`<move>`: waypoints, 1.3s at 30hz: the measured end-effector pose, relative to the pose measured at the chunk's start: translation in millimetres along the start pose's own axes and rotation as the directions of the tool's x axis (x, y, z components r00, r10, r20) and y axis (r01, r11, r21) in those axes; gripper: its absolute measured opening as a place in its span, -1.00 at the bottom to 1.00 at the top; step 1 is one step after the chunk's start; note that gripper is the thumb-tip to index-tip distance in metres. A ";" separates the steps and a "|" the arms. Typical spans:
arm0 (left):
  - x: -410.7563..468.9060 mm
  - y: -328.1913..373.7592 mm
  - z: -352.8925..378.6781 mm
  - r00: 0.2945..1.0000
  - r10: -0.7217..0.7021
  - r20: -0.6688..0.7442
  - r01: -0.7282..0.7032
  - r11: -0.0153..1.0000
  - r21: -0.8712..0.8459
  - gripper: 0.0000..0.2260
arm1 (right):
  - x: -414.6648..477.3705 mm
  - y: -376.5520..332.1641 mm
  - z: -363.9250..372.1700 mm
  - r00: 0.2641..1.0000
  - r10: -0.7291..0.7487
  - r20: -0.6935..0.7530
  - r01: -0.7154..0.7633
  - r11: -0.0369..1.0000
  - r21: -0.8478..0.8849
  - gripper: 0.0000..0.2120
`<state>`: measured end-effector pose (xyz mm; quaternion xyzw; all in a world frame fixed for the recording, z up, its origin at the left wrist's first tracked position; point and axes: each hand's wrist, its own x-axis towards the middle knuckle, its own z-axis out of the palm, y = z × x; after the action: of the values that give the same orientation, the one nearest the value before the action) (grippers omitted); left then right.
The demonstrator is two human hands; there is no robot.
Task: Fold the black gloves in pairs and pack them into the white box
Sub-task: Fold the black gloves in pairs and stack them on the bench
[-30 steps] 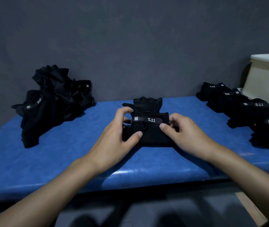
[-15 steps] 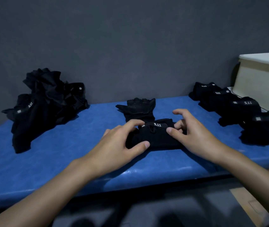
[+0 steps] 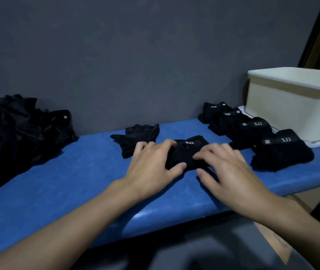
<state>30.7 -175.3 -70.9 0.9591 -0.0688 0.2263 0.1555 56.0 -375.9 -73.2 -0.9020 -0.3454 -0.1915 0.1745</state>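
A folded black glove bundle [image 3: 189,151] with a white "5.11" label lies on the blue table [image 3: 77,172] at centre. My left hand [image 3: 153,164] grips its left end, fingers curled over the top and thumb against the near side. My right hand [image 3: 227,168] lies on its right part with fingers spread fairly flat, slightly blurred. One loose black glove [image 3: 135,136] lies just behind and to the left. The white box [image 3: 295,106] stands at the right, beyond the table's end.
A heap of unfolded black gloves [image 3: 22,133] fills the table's left end against the grey wall. A row of several folded glove pairs [image 3: 252,129] runs along the right, close to the bundle and in front of the box. A cardboard piece [image 3: 276,242] shows below the table edge.
The bundle has moved right with both hands, away from the loose glove and toward the row of folded pairs. My right hand's fingers have flattened onto it. My view has turned right.
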 end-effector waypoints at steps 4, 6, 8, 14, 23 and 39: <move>20.8 0.8 8.4 0.999 0.035 0.026 -0.037 0.996 0.086 -0.56 | 1.3 7.0 4.7 0.977 0.086 0.196 -0.075 0.995 -0.067 -0.49; 32.1 -1.8 11.6 0.999 0.029 0.037 -0.033 0.993 0.111 -0.56 | 8.3 9.9 6.0 0.968 0.104 0.228 -0.090 0.993 -0.071 -0.45; 44.7 -7.4 14.4 0.998 0.010 0.057 -0.017 0.992 0.123 -0.55 | 17.3 12.9 8.8 0.957 0.121 0.263 -0.109 0.992 -0.060 -0.42; 81.7 -26.4 26.5 0.995 -0.040 0.093 0.021 0.981 0.195 -0.53 | 54.3 27.6 27.9 0.926 0.159 0.343 -0.177 0.984 0.024 -0.39; 127.5 -47.0 43.6 0.987 -0.108 0.116 0.083 0.976 0.203 -0.54 | 94.6 32.0 49.4 0.945 0.266 0.193 -0.268 0.963 -0.015 -0.49; 156.6 -69.3 54.6 0.975 -0.161 0.156 0.150 0.986 0.077 -0.43 | 126.9 45.6 66.9 0.911 0.326 0.252 -0.352 0.934 0.063 -0.39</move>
<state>206.3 -137.6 -64.4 0.9813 0.0016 0.1370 0.1353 189.9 -307.3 -80.3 -0.9540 -0.2116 -0.0300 0.2105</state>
